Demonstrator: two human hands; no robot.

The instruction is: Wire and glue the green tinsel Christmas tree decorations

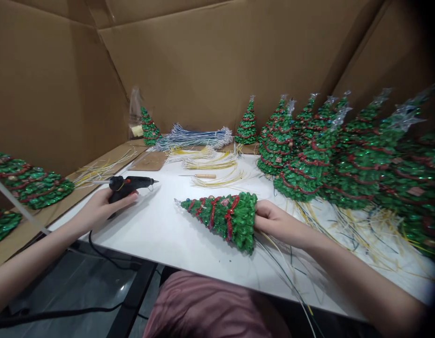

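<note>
My left hand [113,203] is wrapped round the handle of a black hot glue gun [134,183], whose nozzle points right above the table. In my right hand [271,216] is a small green Christmas tree figure [224,216], gripped at its base and lying on its side. Its clear star tip points left toward the glue gun, and red garlands cross its branches. Thin yellow and dark green wires [287,267] trail from the base over the table's front edge. My right fingertips are partly hidden behind the base.
Several tree figures [305,164] crowd the right side, with loose wires in front. Wire bundles [199,136] and a wooden-handled awl [205,176] lie on the white table [147,239]. More trees [37,183] rest at left. Cardboard walls [217,61] enclose the back; a cord [101,258] hangs below.
</note>
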